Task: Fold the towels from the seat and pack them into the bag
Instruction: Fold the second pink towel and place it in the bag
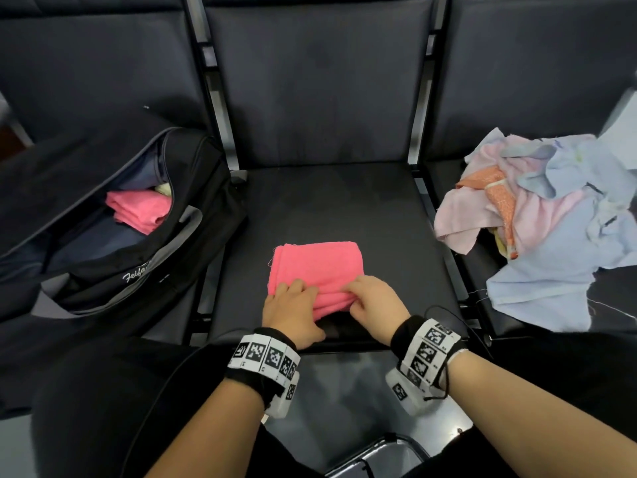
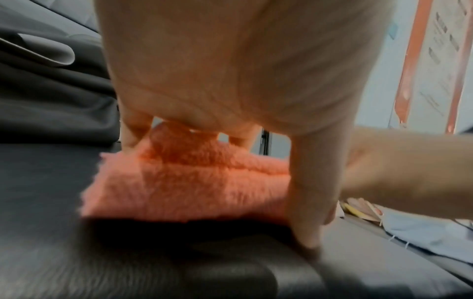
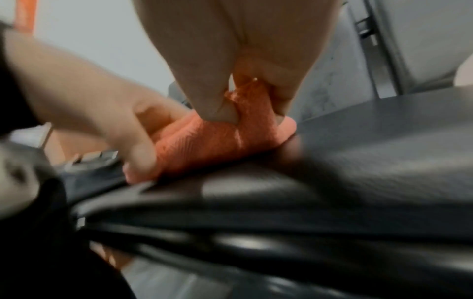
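Note:
A folded pink towel (image 1: 317,267) lies on the middle seat (image 1: 327,201) near its front edge. My left hand (image 1: 298,300) grips the towel's near left part, fingers curled on top and thumb down at its edge (image 2: 307,202). My right hand (image 1: 365,296) pinches the near right part; in the right wrist view the towel (image 3: 217,139) bunches up between thumb and fingers (image 3: 281,91). The open black bag (image 1: 103,270) sits on the left seat with another folded pink towel (image 1: 141,208) inside.
A loose pile of pale blue, pink and orange towels (image 1: 551,215) covers the right seat. Metal armrest bars (image 1: 224,132) separate the seats. My dark-clothed knees are at the bottom, against the seat's front edge.

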The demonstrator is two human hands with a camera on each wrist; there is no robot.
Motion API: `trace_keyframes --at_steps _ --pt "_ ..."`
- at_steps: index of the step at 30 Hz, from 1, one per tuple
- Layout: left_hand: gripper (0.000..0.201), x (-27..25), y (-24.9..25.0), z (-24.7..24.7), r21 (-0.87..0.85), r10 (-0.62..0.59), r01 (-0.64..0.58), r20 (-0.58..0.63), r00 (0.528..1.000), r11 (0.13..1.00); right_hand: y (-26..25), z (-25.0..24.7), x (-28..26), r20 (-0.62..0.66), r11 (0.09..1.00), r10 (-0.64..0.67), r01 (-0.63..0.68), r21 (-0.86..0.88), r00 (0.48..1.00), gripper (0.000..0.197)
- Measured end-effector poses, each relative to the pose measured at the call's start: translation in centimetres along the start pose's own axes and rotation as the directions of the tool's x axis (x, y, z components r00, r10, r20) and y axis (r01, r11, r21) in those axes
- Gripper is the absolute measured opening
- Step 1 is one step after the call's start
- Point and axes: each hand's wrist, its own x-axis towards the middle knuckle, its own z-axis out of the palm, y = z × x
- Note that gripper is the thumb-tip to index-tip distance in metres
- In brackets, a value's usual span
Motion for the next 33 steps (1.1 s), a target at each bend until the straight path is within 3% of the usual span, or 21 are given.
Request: trace_keyframes --at_steps 2,4,6,9,12,15,18,21,25,29,33 --pt "0.045 0.2 -0.2 0.1 0.005 -0.03 0.031 -0.103 0.994 1.0 -0.2 -0.9 0.1 -0.087 0.989 0.025 -0.012 0.145 0.996 0.033" --pt "0.027 0.3 -0.3 0.0 -0.024 -0.03 0.027 -0.167 0.985 0.999 -0.3 -1.6 -0.1 -0.085 0.986 0.039 -0.024 0.167 0.996 0.036" --pt "0.019 0.4 -0.4 -0.2 -0.086 -0.01 -0.005 -0.179 0.984 0.996 -0.3 -1.8 -0.4 -0.034 0.999 0.009 -0.007 0.045 0.999 0.042" --pt "0.017 0.4 -0.7 -0.4 -0.156 0.001 -0.028 -0.171 0.985 0.987 -0.2 -0.8 -1.3 0.061 0.965 -0.106 0.118 -0.234 0.992 0.052" --pt "0.019 0.5 -1.4 -0.4 -0.166 0.031 -0.064 -0.195 0.98 0.984 0.3 0.2 -1.5 0.134 0.936 -0.11 0.149 -0.32 0.985 0.056" --pt "0.013 0.7 -2.0 -0.5 -0.174 0.044 -0.085 -0.227 0.973 0.981 1.2 0.1 -0.8 0.058 0.976 -0.055 0.066 -0.208 0.997 0.036" --pt "0.012 0.6 -2.6 -0.6 -0.22 0.031 -0.073 -0.19 0.981 0.973 1.9 -0.6 -0.6 -0.061 0.996 0.076 -0.072 0.061 0.995 0.012" --pt "0.01 0.9 -3.2 -1.1 -0.444 -0.041 -0.032 -0.154 0.987 0.895 2.8 -1.6 -0.4 -0.142 0.949 0.17 -0.123 0.289 0.975 0.019" --pt "0.013 1.5 -3.7 -1.4 -0.753 -0.116 -0.05 -0.167 0.979 0.656 3.9 -2.6 -0.1 -0.213 0.897 0.205 -0.096 0.432 0.955 0.018" --pt "0.005 2.1 -3.7 -0.7 -0.827 -0.148 -0.004 -0.105 0.983 0.562 4.4 -2.7 0.0 -0.197 0.847 0.244 -0.109 0.52 0.95 0.022" --pt "0.004 2.6 -3.5 0.1 -0.845 -0.221 0.045 -0.088 0.971 0.533 4.4 -1.9 0.6 -0.188 0.859 0.297 -0.176 0.481 0.936 0.022"
